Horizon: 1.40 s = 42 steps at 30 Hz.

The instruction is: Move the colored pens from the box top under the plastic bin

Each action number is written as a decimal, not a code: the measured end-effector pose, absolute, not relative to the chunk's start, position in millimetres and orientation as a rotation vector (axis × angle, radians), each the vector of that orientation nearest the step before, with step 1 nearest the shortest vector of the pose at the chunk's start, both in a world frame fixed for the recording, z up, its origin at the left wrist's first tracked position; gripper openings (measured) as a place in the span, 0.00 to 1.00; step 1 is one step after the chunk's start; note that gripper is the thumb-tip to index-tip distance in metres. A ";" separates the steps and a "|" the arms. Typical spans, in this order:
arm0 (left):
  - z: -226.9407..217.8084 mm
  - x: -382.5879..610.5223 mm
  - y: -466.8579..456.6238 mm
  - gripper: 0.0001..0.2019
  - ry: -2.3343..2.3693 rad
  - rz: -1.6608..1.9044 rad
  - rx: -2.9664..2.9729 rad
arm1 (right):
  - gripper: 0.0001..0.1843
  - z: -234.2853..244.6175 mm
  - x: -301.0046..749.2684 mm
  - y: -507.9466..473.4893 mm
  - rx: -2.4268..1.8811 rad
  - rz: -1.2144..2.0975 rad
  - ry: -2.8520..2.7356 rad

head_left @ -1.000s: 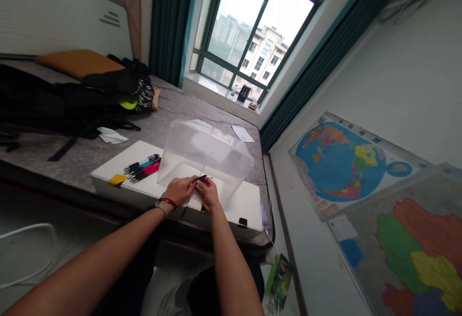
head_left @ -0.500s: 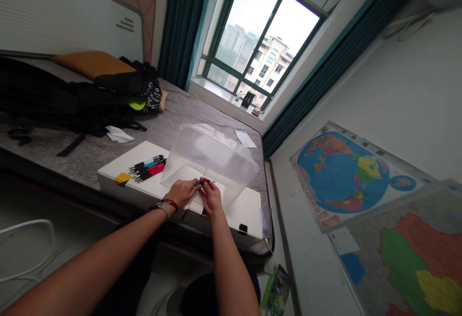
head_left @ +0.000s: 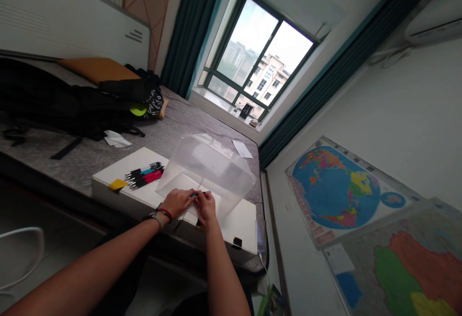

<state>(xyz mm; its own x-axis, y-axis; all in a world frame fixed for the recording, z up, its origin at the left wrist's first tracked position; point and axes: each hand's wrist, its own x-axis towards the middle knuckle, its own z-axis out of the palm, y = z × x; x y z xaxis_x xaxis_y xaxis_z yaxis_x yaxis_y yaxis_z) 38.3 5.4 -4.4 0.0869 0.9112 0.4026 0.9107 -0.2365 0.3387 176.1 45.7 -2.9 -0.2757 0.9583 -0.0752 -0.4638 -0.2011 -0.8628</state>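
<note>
My left hand (head_left: pixel 178 202) and my right hand (head_left: pixel 206 207) meet in front of a clear plastic bin (head_left: pixel 212 162). Between their fingertips they grip a slim pen (head_left: pixel 195 194) with some blue on it; most of it is hidden by the fingers. Both hands are closed on it. To the left, several pens (head_left: pixel 144 175) with black, blue and red barrels lie side by side on a white box (head_left: pixel 111 169). The bin rests on its side on the white boxes, its opening towards me.
A grey mattress (head_left: pixel 187 113) lies under the boxes. Black bags (head_left: pixel 72 109) and a crumpled tissue (head_left: pixel 117 138) lie at left. A white paper (head_left: pixel 242 149) is behind the bin. Wall maps (head_left: pixel 335 181) hang at right, and a phone-like blurred item (head_left: pixel 260 236) stands at the box's right end.
My view has tilted up slightly, so the scene sits lower in the picture. Both hands stay together on the pen, with only small finger shifts. The row of pens looks unchanged.
</note>
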 end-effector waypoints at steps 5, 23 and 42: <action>-8.6 38.2 7.5 0.21 1.952 0.858 2.314 | 0.17 -4.9 173.2 46.3 -0.840 1.617 -0.973; -1.9 40.0 5.3 0.22 1.897 0.925 2.263 | 0.17 0.1 173.2 44.4 -0.870 1.592 -0.969; -5.0 39.5 7.2 0.22 1.938 0.901 2.272 | 0.17 2.0 179.8 42.0 -0.754 1.673 -0.910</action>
